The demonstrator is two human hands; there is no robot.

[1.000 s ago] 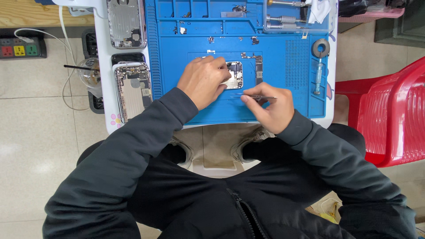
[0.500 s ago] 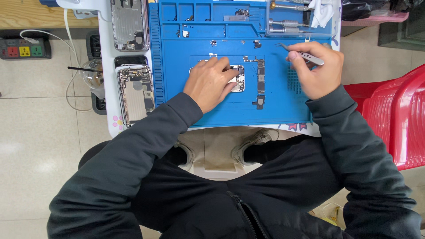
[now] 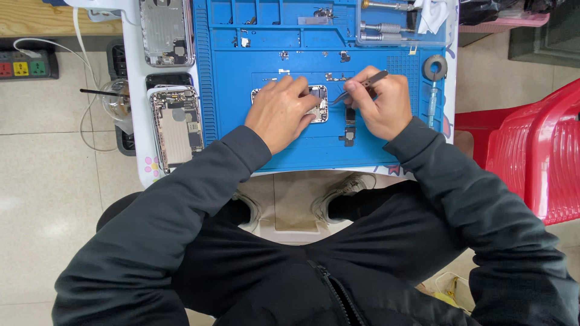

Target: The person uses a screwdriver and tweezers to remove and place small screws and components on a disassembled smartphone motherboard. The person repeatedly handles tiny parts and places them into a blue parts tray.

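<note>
Left hand [image 3: 283,111] lies flat on an opened phone chassis [image 3: 319,104] at frame centre, fingers spread loosely, pressing it to the blue rubbery repair mat [image 3: 241,130]. Right hand [image 3: 380,102] just beside it, fingers pinched shut around thin metal tweezers [image 3: 361,84], tips aimed at the chassis edge. One dark narrow board strip [image 3: 349,124] lies under the right hand. Two more stripped phone housings [image 3: 175,124] on the white surface at left, metallic, rectangular. Red plastic chair [image 3: 538,157] at right.
</note>
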